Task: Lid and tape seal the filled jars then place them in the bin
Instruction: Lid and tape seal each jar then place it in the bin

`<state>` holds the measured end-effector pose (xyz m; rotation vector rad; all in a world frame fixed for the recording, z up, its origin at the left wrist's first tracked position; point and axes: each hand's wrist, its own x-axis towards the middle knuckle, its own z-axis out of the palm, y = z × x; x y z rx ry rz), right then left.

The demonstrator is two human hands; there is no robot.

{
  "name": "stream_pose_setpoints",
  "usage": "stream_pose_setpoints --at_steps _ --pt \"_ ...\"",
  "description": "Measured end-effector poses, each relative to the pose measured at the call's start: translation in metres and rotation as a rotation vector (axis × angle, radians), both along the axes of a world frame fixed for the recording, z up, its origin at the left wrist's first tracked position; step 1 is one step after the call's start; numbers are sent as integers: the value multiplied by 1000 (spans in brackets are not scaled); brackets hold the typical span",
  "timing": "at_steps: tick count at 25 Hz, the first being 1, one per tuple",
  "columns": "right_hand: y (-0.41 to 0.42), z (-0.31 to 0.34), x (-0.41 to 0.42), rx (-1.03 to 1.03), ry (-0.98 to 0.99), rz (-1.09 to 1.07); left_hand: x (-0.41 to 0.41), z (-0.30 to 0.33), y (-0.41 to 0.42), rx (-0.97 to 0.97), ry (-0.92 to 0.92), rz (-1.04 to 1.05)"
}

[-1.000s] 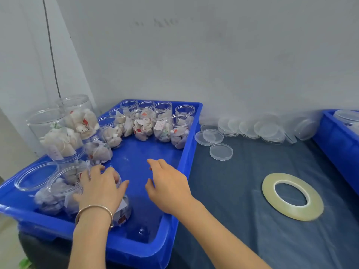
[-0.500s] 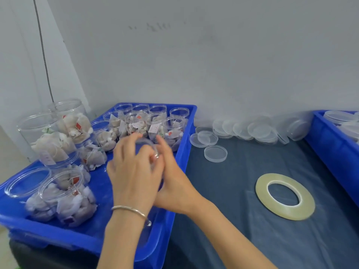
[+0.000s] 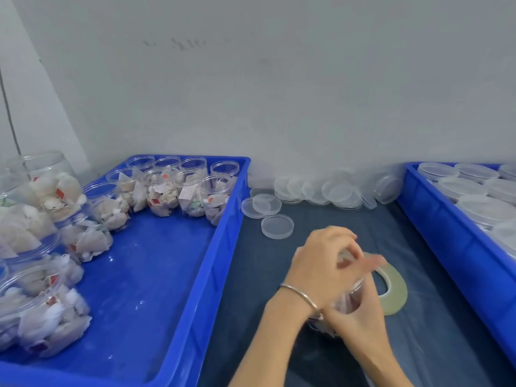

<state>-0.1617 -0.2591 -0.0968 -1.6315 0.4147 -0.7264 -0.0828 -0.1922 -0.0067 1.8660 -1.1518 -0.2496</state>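
A small clear jar (image 3: pixel 352 296) filled with tea bags stands on the dark mat between my hands. My left hand (image 3: pixel 325 265), with a metal bracelet on the wrist, curls over the jar's mouth; its fingertips are blurred. My right hand (image 3: pixel 360 326) grips the jar's side from below and to the right. Most of the jar is hidden, and I cannot tell if it has a lid on. The yellowish tape roll (image 3: pixel 396 286) lies flat just right of the hands. Loose clear lids (image 3: pixel 277 226) lie behind the hands.
The blue bin on the left (image 3: pixel 223 247) holds several open filled jars (image 3: pixel 192 191) along its back and left side. A second blue bin (image 3: pixel 446 233) at the right holds lidded jars (image 3: pixel 474 191). More lids (image 3: pixel 335 191) are stacked against the wall.
Both hands lifted a filled jar out of the left bin and carried it right, onto the mat beside the tape roll. The view has swung right with them.
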Motion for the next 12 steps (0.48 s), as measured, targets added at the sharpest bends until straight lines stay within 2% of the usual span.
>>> stream_pose_setpoints --at_steps 2,4,7,10,12 --pt "-3 -5 -4 -27 -42 -18 26 -19 -9 -200 160 64" --pt "-7 -11 -5 -60 -32 -4 58 -39 -20 -150 179 267" --pt "-7 -18 -5 -54 -37 22 104 -68 -28 193 133 402" --pt "-9 -23 -5 -55 -59 12 127 -92 -28 620 8 358" --pt "-12 -26 -5 -54 -61 43 132 -99 -29 749 -98 348"
